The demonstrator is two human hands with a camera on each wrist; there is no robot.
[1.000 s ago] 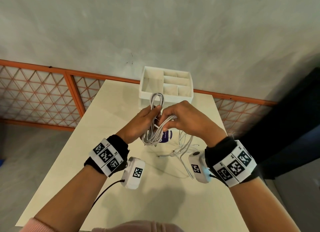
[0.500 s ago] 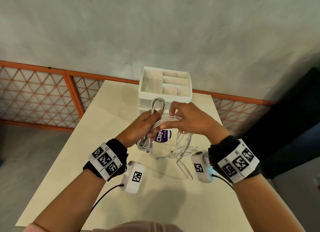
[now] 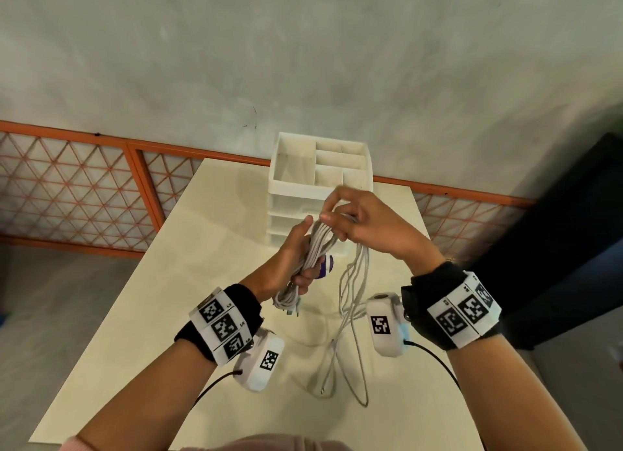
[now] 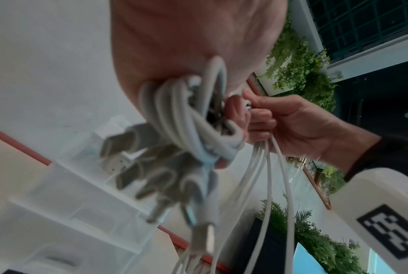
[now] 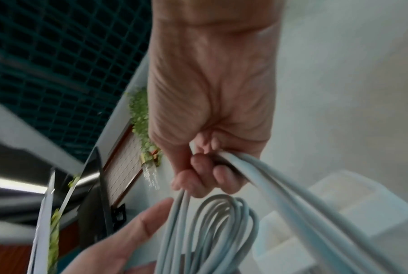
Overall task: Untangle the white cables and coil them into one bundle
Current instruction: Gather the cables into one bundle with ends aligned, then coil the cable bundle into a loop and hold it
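A coil of white cables [image 3: 312, 257] is held above the cream table [image 3: 141, 299]. My left hand [image 3: 290, 258] grips the coil around its middle, with several plug ends [image 3: 290, 304] hanging below it. My right hand [image 3: 350, 214] is raised just above and to the right and pinches a group of cable strands. From it loose strands [image 3: 350, 302] drop to the table and trail toward the near edge. The left wrist view shows the coil [image 4: 193, 120] and plugs [image 4: 165, 185] close up. In the right wrist view, curled fingers [image 5: 205, 174] hold the strands [image 5: 280, 200].
A white drawer organiser [image 3: 320, 181] with open top compartments stands at the table's far end, just behind my hands. A small white and purple container [image 3: 325, 265] sits behind the coil. An orange lattice railing [image 3: 84, 194] runs behind the table.
My right hand has lifted up and to the right with the strands, pulling them taut over the coil. The loose cables on the table have been drawn upward. My left hand keeps its grip.
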